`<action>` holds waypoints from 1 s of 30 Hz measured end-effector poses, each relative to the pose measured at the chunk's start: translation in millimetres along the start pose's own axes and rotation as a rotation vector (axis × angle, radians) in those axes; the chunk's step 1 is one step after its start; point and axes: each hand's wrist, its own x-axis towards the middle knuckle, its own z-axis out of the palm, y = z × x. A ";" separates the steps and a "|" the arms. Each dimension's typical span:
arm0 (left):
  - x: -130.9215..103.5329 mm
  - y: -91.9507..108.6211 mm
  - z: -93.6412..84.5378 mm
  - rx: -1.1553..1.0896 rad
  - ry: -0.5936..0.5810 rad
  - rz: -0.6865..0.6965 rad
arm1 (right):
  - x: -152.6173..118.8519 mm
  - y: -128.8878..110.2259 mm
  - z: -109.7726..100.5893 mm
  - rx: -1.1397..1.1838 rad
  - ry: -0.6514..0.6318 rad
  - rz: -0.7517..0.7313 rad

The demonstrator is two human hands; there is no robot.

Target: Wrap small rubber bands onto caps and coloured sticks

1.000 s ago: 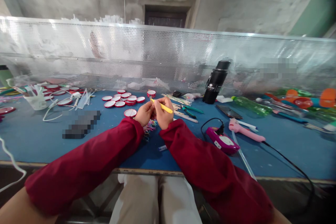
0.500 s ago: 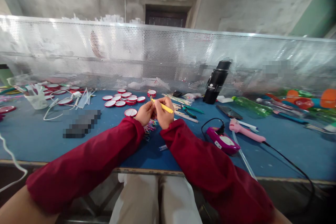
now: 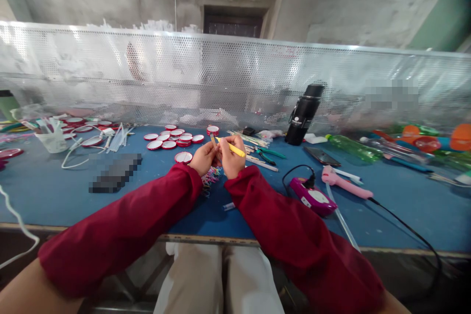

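Observation:
Both hands are close together above the blue table. My right hand (image 3: pixel 232 159) is closed around a slim yellow pen-like tool (image 3: pixel 237 150), its tip pointing left. Just left of it, my left hand (image 3: pixel 201 159) pinches something small and thin at the tool's tip, too small to make out. Below the hands lies a bundle of multicoloured strings (image 3: pixel 211 180), partly covered by them. Several round red-rimmed discs with white faces (image 3: pixel 169 144) lie left of my left hand, and a short stack of them (image 3: pixel 212 130) stands just beyond the fingers.
Pliers with green handles (image 3: pixel 265 158) and thin sticks lie right of the hands. Farther right are a black flask (image 3: pixel 304 115), a purple power socket (image 3: pixel 312 197) and a pink corded tool (image 3: pixel 346 184). A dark blurred slab (image 3: pixel 115 173) and a white cup (image 3: pixel 52 140) are left.
The yellow tool has shifted slightly right in my right hand's grip, and its tip has drawn back from the left fingers. My left hand stays nearly in place.

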 end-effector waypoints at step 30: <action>-2.1 4.5 0.8 0.040 0.002 0.011 | -0.7 1.5 -0.7 -0.035 0.003 0.028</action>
